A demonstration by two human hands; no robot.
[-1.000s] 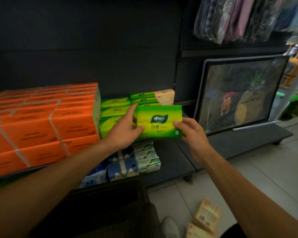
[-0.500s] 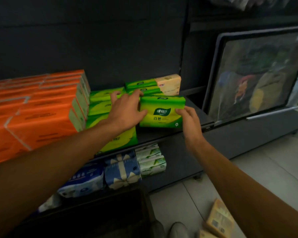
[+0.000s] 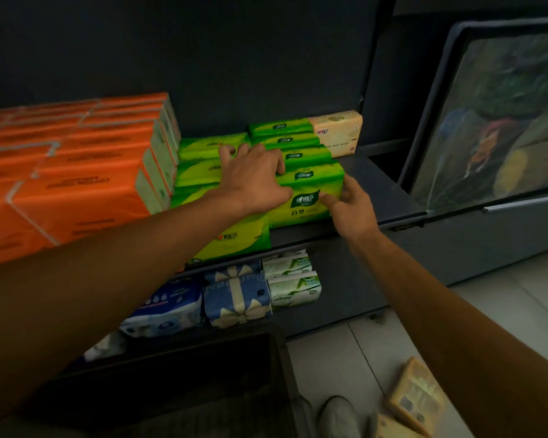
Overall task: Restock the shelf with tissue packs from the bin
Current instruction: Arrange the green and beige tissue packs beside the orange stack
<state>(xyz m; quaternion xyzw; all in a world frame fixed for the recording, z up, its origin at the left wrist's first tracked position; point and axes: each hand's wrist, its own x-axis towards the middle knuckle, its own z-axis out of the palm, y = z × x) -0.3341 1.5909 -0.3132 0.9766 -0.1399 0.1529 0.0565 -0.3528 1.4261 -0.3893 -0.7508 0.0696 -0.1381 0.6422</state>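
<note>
**A:** The left hand (image 3: 253, 181) lies with fingers spread over the top of the green tissue pack (image 3: 310, 200), thumb on its front face.

**B:** And the right hand (image 3: 351, 210)?

**A:** Its fingertips are against the pack's front and right end. Whether they push or pinch, I can't tell.

**B:** What's in the bin (image 3: 280, 355)?

**A:** It's dark and cut off at the bottom edge, so the contents can't be made out.

**B:** Where's the pack?

**A:** On the shelf (image 3: 370, 184), at the front of the green row. It stands on a long edge, its long axis runs left to right, and the logo faces the camera.
</note>
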